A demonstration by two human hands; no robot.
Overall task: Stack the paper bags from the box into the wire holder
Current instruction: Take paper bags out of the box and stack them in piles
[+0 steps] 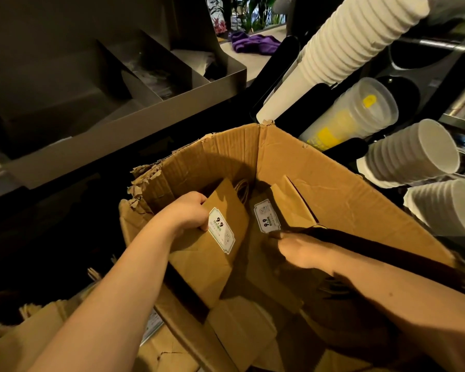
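Left hand (189,210) is inside the cardboard box (333,181), fingers curled over the top left edge of a paper bag (215,261), just beside its 9.9 label. The bag stands tilted. A second bag (266,217) is just right of it. Right hand (298,249) is at that bag's lower edge, blurred and shadowed. It is possibly touching, but I can't tell its grip.

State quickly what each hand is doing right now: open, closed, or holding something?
Left hand: grips a paper bag inside the box.
Right hand: blurred over the box; cannot be told.
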